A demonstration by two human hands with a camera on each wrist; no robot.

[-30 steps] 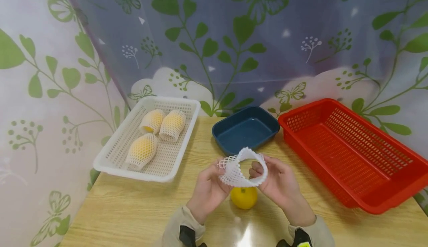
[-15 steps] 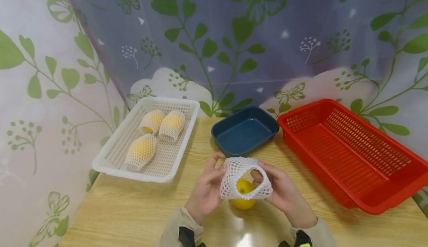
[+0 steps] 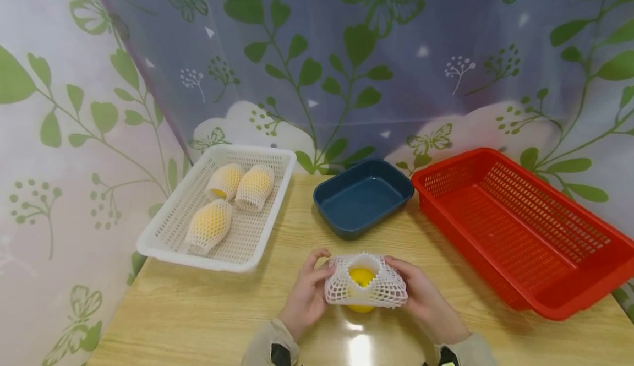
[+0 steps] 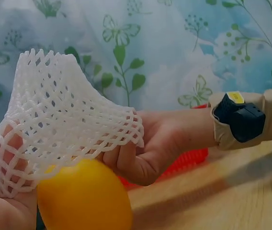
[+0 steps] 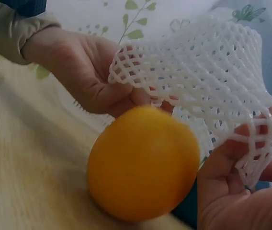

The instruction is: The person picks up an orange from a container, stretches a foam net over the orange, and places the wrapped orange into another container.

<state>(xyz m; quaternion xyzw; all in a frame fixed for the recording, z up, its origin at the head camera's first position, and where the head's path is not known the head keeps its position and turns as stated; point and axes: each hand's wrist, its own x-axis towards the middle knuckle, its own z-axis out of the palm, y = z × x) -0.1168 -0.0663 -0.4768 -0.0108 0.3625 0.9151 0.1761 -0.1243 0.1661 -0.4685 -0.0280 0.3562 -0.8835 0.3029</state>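
A white foam fruit net (image 3: pixel 342 289) is stretched wide between my two hands, low over a round orange (image 5: pixel 143 165) on the table. My left hand (image 3: pixel 308 295) grips the net's left side, and my right hand (image 3: pixel 430 301) grips its right side. In the left wrist view some left fingers show through the mesh. The orange's top appears through the net's upper opening in the head view. Both wrist views show the net's lower edge around the level of the orange's top, with most of the fruit bare below it.
At the left, a white basket (image 3: pixel 163 250) holds several yellow-orange fruits (image 3: pixel 210 223) in foam nets. A dark blue tray (image 3: pixel 364 198) stands behind my hands. The large red basket (image 3: pixel 500 217) is at the right. A patterned curtain (image 3: pixel 317 80) hangs behind the wooden table (image 3: pixel 163 311).
Both hands have turned the net and lowered it towards me, from above and behind the orange to over its top. The orange and the containers have stayed put.
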